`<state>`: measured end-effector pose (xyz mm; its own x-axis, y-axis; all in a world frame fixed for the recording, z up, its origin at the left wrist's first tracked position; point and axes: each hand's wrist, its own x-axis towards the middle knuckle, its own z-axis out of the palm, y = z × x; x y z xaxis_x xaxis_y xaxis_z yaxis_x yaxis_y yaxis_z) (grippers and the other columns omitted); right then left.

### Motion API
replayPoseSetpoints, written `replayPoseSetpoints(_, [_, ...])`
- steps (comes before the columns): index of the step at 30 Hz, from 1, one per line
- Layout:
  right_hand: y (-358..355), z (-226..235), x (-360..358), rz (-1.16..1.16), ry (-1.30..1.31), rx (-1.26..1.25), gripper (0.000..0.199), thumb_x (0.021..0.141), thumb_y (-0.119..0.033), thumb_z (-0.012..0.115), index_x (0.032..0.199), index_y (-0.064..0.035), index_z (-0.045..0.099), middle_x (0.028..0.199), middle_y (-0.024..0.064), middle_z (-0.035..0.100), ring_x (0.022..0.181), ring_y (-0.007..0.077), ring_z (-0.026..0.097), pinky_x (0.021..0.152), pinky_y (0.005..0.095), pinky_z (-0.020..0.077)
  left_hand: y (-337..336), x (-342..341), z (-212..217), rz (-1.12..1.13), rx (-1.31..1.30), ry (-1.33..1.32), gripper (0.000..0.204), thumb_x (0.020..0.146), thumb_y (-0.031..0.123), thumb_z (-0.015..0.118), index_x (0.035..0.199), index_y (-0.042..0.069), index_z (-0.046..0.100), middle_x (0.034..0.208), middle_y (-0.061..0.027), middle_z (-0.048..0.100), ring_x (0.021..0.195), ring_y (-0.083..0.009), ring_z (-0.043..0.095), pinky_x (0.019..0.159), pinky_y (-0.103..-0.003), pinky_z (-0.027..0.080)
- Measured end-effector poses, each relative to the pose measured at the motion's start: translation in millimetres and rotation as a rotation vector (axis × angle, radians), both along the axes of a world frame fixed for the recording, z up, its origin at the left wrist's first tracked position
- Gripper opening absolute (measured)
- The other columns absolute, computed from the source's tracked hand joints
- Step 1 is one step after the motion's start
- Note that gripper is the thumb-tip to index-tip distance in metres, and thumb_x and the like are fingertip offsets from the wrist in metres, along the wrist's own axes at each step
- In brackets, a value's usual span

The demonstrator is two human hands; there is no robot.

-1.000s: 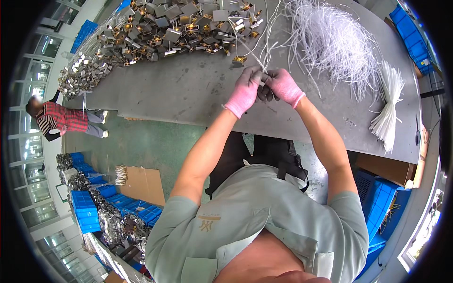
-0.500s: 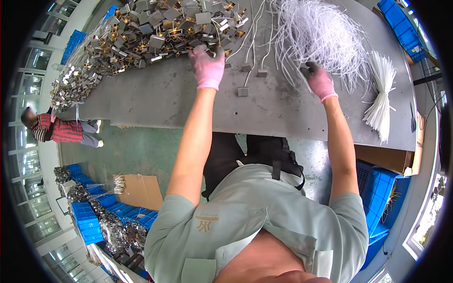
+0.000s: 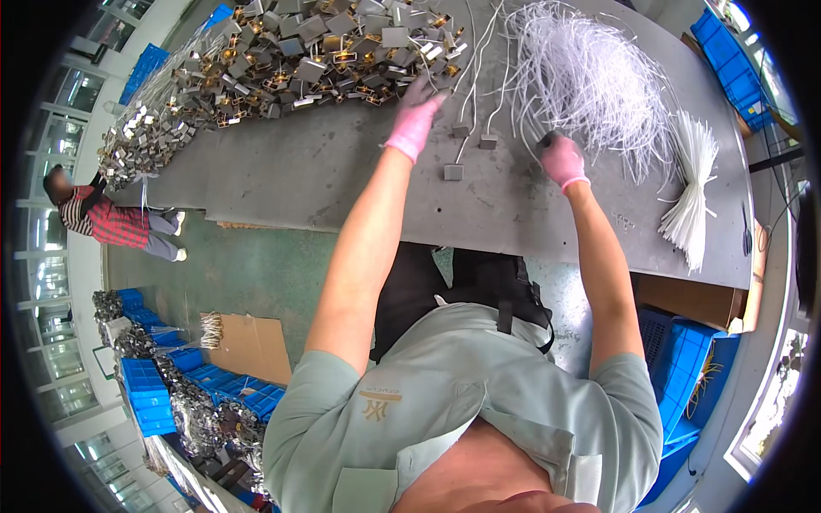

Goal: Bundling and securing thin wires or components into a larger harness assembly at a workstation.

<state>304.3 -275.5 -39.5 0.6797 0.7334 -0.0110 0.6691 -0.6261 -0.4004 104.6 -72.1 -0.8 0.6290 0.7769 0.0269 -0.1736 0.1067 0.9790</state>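
Our hands have parted: the left hand (image 3: pixel 416 120) now reaches the pile of metal parts (image 3: pixel 282 51), grip open and empty; the right hand (image 3: pixel 560 158), closed, pinches white wires (image 3: pixel 599 77) on the desk (image 3: pixel 325 171).

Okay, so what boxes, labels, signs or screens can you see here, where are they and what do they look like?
Flat brown cardboard sheet: floor, lower left, rectangular.
Blue plastic crates: stacked lower left.
Blue plastic bins: upper right, beyond the grey table.
Small yellow-brown emblem: pale green shirt.
No signs or screens.
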Motion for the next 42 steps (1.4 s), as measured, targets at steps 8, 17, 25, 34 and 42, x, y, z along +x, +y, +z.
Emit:
replayPoseSetpoints(8, [7,19,-47,-0.132,1.413,0.942,0.025,0.089,-0.008,0.061,0.112,0.0016,0.056,0.095,0.0112,0.062,0.071,0.0178,0.058,0.059,0.0275,0.0448,-25,-19,21,0.124,-0.173,0.013,0.026,0.092,0.028,0.059,0.102,0.004,0.062,0.083,-0.0050,0.063,0.064,-0.0146,0.059,0.059,-0.029,0.049])
replayPoseSetpoints(17, [101,43,-170,0.215,1.696,0.642,0.035,0.093,-0.011,0.051,0.125,0.0049,0.049,0.111,0.0132,0.061,0.096,0.0262,0.065,0.068,0.0288,0.0491,-132,-219,-30,-0.071,-0.122,0.026,0.040,0.093,0.033,0.049,0.063,0.007,0.042,0.058,-0.0069,0.044,0.048,-0.0202,0.045,0.046,-0.031,0.039])
replayPoseSetpoints(25, [131,52,-183,0.226,1.838,0.771,0.039,0.093,-0.012,0.050,0.127,0.0059,0.045,0.115,0.0217,0.061,0.098,0.0326,0.065,0.069,0.0331,0.0508,-225,-361,-64,0.081,-0.232,0.284,0.051,0.087,0.042,0.060,0.058,0.005,0.041,0.053,-0.0056,0.041,0.048,-0.0178,0.044,0.045,-0.031,0.032])
replayPoseSetpoints(34, [112,72,-141,0.044,1.612,1.117,0.039,0.096,-0.018,0.048,0.127,0.0055,0.044,0.111,0.0218,0.061,0.095,0.0326,0.065,0.066,0.0360,0.0509,-230,-401,-89,0.180,-0.262,0.275,0.059,0.087,0.053,0.060,0.058,0.005,0.040,0.054,-0.0046,0.040,0.048,-0.0168,0.044,0.045,-0.031,0.032])
replayPoseSetpoints(42, [98,71,-131,-0.033,1.566,1.126,0.038,0.096,-0.021,0.048,0.126,0.0023,0.043,0.109,0.0193,0.062,0.091,0.0323,0.066,0.064,0.0360,0.0507,-229,-431,-134,0.405,-0.190,0.363,0.061,0.088,0.055,0.058,0.057,0.005,0.040,0.053,-0.0036,0.039,0.048,-0.0166,0.043,0.045,-0.031,0.031])
